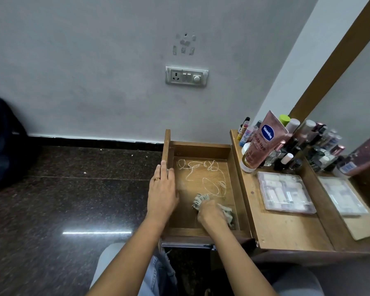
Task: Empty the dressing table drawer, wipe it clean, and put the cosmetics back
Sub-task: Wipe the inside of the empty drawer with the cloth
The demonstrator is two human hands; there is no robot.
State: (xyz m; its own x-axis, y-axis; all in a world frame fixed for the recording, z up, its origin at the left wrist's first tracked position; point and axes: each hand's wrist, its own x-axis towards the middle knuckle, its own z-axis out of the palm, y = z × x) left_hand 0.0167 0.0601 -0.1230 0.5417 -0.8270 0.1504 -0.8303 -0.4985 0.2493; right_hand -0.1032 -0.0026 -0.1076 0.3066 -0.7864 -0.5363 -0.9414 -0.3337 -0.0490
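**Drawer, open, contents removed; cloth in use**

Item 1. Wooden drawer (201, 149), pulled out from the dressing table (286, 229). Its floor is bare of cosmetics and carries pale looping streaks across the far half.

Item 2. Left hand (162, 190), flat, fingers together and extended, laid along the drawer's left wall with the palm over the rim; a ring shows on one finger. It grips nothing.

Item 3. Right hand (212, 212), inside the drawer at the near right, closed down over a crumpled cloth (201, 200). The cloth bulges out to either side of the hand and rests on the drawer floor. The hand is blurred, so the exact finger placement cannot be told.

Item 4. Cosmetics, grouped at the far end of the table top, right of the drawer: a pink Vaseline tube (265, 139) standing tilted, small bottles (247, 131) behind it, dark nail-polish bottles (291, 159) beside the mirror (355, 107).

Item 5. Clear flat case (285, 192) of small pieces, lying on the table top nearer than the bottles.

Item 6. Wall socket plate (186, 76), above the drawer.
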